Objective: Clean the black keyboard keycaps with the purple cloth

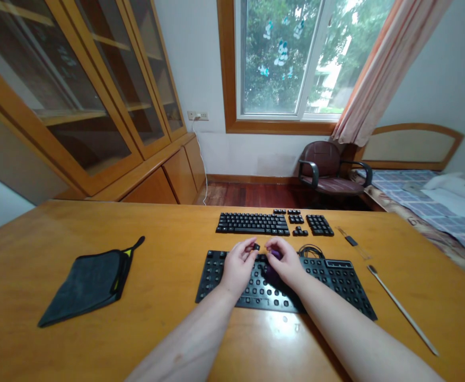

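Note:
My left hand point(237, 265) is closed, pinching a small black keycap point(256, 247) between thumb and fingertips. Close beside it, my right hand point(286, 262) is curled shut around a small purple thing point(275, 255), mostly hidden by the fingers. Both hands are above a black keyboard base point(338, 276) whose switches are largely bare, with a few keys on its upper left. Behind the base, removed black keycaps point(252, 223) are laid out in keyboard order, including a number block point(319, 225). A coiled black cable point(312, 250) lies at the base's back edge.
On the wooden desk point(164, 318), a folded dark grey cloth point(83, 281) lies at left. To the right are a wire keycap puller point(351, 241) and a long thin brush point(403, 310). An armchair point(323, 167) and a bed point(415, 191) stand beyond the desk.

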`<state>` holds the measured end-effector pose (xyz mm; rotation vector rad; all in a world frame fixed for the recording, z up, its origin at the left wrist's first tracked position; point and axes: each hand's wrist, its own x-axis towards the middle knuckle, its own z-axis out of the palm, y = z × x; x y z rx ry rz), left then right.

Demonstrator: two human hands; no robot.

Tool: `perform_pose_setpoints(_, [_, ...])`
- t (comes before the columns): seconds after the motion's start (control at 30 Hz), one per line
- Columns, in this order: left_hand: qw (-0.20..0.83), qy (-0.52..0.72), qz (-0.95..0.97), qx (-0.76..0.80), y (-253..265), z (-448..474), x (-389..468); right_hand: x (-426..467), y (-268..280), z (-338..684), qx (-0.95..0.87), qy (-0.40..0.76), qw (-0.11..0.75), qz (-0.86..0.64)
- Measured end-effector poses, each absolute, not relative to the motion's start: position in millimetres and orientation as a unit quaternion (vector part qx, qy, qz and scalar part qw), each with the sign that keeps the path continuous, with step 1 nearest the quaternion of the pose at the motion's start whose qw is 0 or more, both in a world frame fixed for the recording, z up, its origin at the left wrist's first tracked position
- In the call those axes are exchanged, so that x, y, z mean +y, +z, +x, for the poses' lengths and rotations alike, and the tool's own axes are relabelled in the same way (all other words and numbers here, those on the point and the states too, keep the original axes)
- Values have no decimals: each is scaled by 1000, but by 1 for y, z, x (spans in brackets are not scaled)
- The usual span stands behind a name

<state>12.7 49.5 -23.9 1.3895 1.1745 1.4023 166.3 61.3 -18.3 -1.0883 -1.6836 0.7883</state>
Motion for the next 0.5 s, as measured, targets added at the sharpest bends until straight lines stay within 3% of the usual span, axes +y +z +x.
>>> perform_pose_setpoints(0.5, [491, 526, 550, 424, -24, 14, 48, 61, -15, 163, -758, 275, 430, -407])
